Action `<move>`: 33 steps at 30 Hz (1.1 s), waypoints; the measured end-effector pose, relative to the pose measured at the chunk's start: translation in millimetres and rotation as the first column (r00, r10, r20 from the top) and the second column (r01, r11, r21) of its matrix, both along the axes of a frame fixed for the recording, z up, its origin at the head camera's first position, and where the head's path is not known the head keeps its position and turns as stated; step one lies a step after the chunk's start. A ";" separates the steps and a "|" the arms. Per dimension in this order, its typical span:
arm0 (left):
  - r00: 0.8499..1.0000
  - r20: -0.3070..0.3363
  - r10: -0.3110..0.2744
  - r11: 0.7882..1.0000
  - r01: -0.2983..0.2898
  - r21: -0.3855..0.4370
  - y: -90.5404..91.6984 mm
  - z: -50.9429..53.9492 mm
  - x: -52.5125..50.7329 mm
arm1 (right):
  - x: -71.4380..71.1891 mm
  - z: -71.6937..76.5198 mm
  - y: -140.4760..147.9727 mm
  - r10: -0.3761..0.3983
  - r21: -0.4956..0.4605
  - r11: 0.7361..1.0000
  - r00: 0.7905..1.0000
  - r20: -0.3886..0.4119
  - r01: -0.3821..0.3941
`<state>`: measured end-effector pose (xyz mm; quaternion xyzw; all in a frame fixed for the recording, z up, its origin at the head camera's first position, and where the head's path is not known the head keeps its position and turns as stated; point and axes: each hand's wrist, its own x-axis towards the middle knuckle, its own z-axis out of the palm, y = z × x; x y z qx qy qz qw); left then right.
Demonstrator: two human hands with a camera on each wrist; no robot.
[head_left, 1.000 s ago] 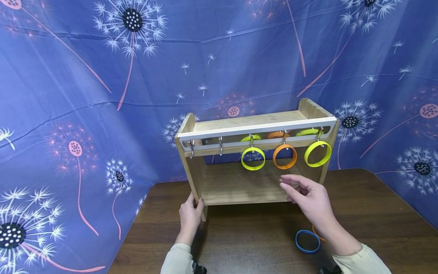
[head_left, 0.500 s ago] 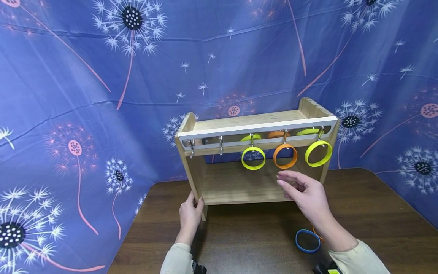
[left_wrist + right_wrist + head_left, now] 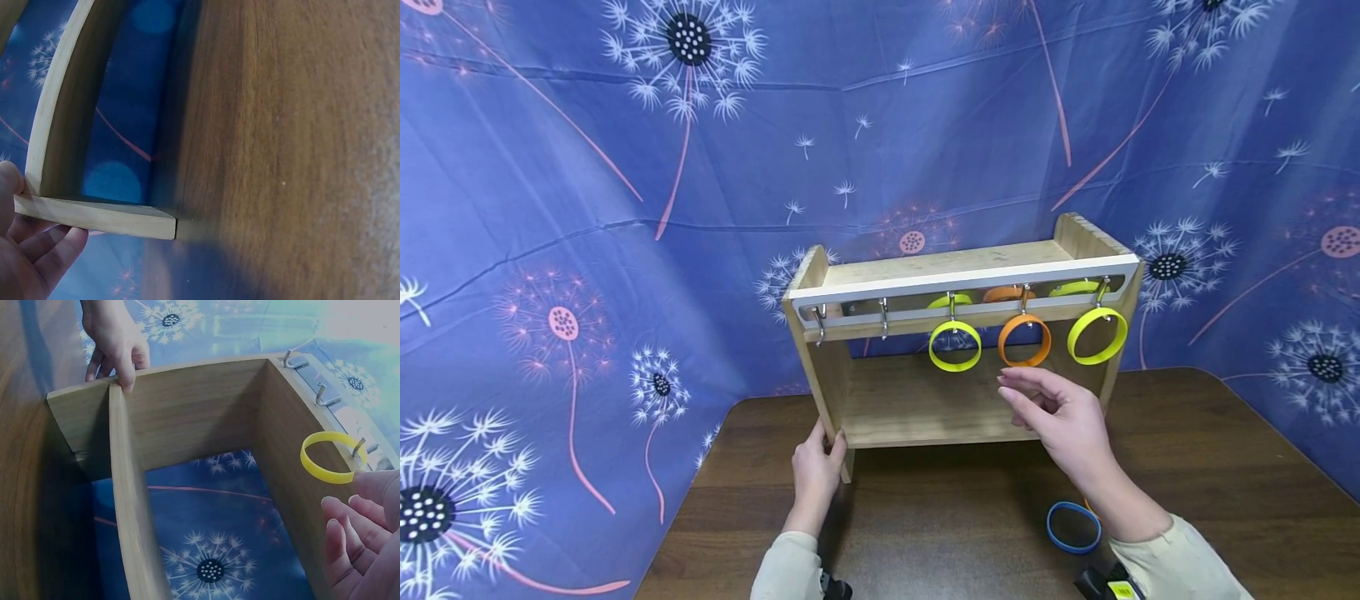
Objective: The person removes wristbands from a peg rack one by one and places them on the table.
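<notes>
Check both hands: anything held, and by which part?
Left hand grips the wooden rack low on its left side panel, where the bottom shelf meets it. Right hand holds nothing.

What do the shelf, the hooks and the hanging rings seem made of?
Shelf: pale wood, matte, judging by visible grain. Hooks: probably metal, shiny and silvery. Hanging rings: perhaps silicone or plastic, smooth, evenly coloured; the look cannot settle which.

High head view, close wrist views
Head looks forward-down on the shelf (image 3: 917,408); left wrist looks low past its left foot (image 3: 128,220); right wrist faces left, sharing the left hand (image 3: 117,340) with head.
</notes>
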<state>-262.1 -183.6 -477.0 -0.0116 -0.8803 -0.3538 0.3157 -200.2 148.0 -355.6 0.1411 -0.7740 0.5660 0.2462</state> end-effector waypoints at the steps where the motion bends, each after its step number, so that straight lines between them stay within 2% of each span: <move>1: 1.000 0.000 -0.001 1.000 0.001 0.000 -0.1 -0.4 -0.2 | 0.2 0.7 -0.7 0.006 -0.002 1.000 1.000 -0.002 -0.006; 19: 1.000 0.000 -0.007 1.000 0.007 0.006 -0.2 0.3 0.3 | -4.9 11.6 -10.4 0.027 0.010 1.000 0.999 -0.019 -0.027; 33: 1.000 -0.004 0.002 1.000 -0.002 0.009 -0.1 -1.6 -1.1 | -10.8 11.7 -16.4 0.008 0.015 1.000 1.000 -0.005 -0.008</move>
